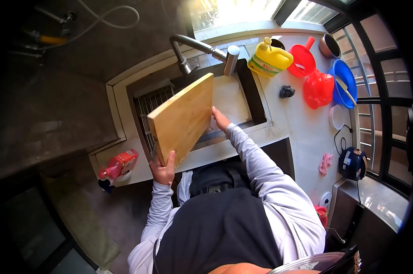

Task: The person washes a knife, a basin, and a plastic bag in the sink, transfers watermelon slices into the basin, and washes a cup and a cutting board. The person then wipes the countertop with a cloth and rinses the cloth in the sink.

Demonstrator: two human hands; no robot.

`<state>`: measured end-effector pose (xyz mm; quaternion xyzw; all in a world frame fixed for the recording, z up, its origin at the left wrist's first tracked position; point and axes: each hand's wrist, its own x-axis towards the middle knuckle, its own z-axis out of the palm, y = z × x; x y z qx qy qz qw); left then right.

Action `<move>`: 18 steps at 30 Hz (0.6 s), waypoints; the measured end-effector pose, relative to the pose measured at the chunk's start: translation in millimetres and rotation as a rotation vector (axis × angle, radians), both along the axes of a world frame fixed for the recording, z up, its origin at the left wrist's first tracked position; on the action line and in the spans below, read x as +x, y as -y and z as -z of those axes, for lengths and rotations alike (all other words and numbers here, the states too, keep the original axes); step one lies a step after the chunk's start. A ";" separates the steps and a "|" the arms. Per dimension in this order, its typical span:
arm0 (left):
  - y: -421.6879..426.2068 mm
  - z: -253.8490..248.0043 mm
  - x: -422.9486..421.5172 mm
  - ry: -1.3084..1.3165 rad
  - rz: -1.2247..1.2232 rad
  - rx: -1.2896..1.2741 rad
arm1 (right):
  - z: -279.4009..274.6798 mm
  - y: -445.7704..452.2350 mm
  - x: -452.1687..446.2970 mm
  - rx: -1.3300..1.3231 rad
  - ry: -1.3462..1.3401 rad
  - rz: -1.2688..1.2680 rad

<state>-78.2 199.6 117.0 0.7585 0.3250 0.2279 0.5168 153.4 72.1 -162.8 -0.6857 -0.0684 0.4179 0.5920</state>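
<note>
A thick wooden board (184, 119) is held tilted on edge over the sink (257, 98). My left hand (164, 171) grips its near lower corner, thumb on the front face and the other fingers behind. At the board's right edge is my right hand (220, 119), its fingers partly hidden by the board. A metal wire rack (155, 98) stands in the sink's left part, partly covered by the board. The faucet (192, 45) arches above the board's far end, its cylindrical head over the basin.
Right of the sink are a yellow bottle (271, 58), a red dipper (302, 59), a red bag (319, 89), a blue basin (344, 84), a dark scrubber (287, 92) and a dark appliance (352, 163). A red bottle (120, 164) stands at the counter's left end.
</note>
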 end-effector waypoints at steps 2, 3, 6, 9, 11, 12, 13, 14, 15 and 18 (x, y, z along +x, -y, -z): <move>-3.5 18.4 -6.9 0.037 0.107 0.122 | 6.8 9.0 20.9 -0.140 0.084 0.018; -7.7 26.7 -12.1 0.056 0.159 0.189 | 2.7 13.5 25.6 -0.123 0.073 0.119; -13.8 7.3 6.0 -0.026 0.228 0.334 | -27.4 32.7 33.1 -0.115 -0.122 0.207; -23.6 7.9 7.8 -0.027 0.271 0.398 | -41.5 52.9 34.5 -0.082 -0.238 0.153; -30.8 7.5 9.0 -0.014 0.302 0.423 | -42.8 63.0 34.6 0.008 -0.243 0.072; -31.7 13.8 8.6 -0.058 0.264 0.373 | -42.8 69.3 31.8 0.039 -0.238 0.086; -31.4 16.1 13.1 -0.102 0.231 0.306 | -44.4 74.2 29.0 0.032 -0.236 0.078; -30.1 16.4 15.6 -0.105 0.236 0.311 | -46.7 78.3 28.5 0.028 -0.230 0.068; -29.0 15.6 19.8 -0.103 0.244 0.320 | -49.4 80.0 30.1 0.026 -0.220 0.061; -27.9 13.7 27.3 0.000 0.335 0.481 | -56.2 84.6 32.0 0.035 -0.250 0.138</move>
